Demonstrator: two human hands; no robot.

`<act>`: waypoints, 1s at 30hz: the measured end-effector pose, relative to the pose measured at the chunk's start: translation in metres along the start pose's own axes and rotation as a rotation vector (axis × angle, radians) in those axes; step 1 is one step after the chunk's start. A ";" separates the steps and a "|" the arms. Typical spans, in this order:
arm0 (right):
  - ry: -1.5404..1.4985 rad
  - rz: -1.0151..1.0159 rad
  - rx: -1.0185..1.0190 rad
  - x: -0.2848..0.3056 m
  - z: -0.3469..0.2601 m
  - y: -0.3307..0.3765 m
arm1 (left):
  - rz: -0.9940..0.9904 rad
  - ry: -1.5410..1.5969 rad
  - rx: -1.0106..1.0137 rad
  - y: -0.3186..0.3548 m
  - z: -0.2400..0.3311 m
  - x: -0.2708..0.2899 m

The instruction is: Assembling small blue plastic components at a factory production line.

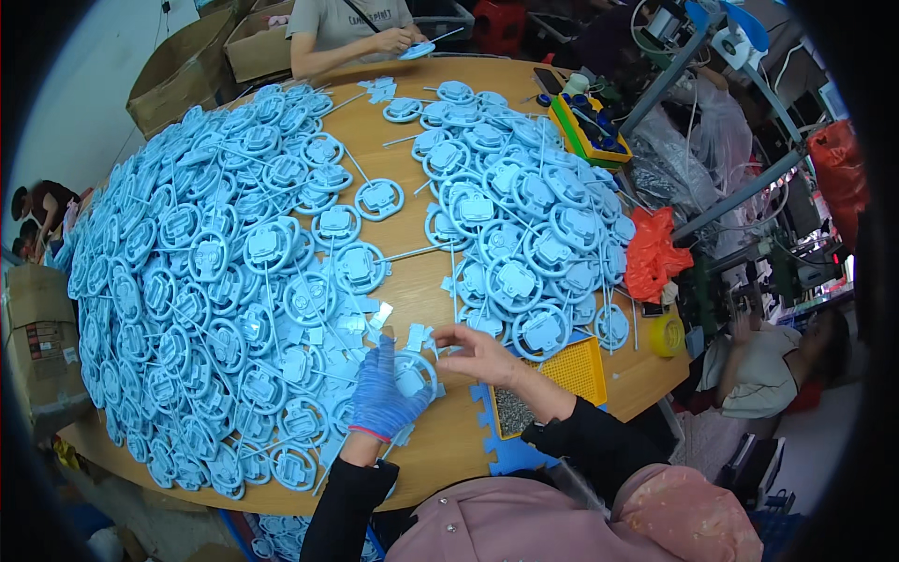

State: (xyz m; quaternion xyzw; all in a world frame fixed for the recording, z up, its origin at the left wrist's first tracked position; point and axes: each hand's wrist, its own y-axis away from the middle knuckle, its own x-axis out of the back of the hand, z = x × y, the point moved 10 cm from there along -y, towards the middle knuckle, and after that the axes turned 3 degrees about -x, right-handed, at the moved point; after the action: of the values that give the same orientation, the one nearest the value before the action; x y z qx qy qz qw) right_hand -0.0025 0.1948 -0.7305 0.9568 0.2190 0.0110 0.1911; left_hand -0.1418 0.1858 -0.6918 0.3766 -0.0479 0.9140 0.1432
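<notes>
My left hand (386, 393), in a blue striped glove, is at the near edge of a large heap of light-blue plastic parts. A light-blue ring-shaped part (412, 375) with a block in its middle is held in it, partly covered by the palm. Just to the right is my bare right hand (478, 358), its thumb and fingertips curled around the edge of a small flat light-blue plastic piece (421, 338). Similar loose flat pieces (350, 323) lie just beyond the left fingertips.
Ring-shaped parts with thin rods form a big left heap (211, 253) and a smaller right heap (515, 215) on the wooden table (412, 244). A yellow tray (576, 375) of small metal pieces sits near right, by yellow tape (667, 334). A co-worker (346, 37) works across the table.
</notes>
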 end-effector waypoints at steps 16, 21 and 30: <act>-0.334 0.382 0.285 0.171 -0.089 0.019 | -0.016 0.188 -0.199 -0.109 0.005 -0.020; -0.281 0.654 0.424 0.338 -0.120 0.020 | -0.183 -0.595 0.052 -0.161 -0.050 -0.003; 0.014 1.143 0.272 0.367 -0.134 0.065 | -0.347 -0.609 0.004 -0.181 -0.066 0.013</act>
State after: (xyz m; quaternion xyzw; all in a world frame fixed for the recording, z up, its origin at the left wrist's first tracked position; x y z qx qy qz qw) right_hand 0.3417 0.3445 -0.6050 0.9388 -0.3310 0.0904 0.0288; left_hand -0.1414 0.3742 -0.7338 0.6348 -0.0221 0.7217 0.2751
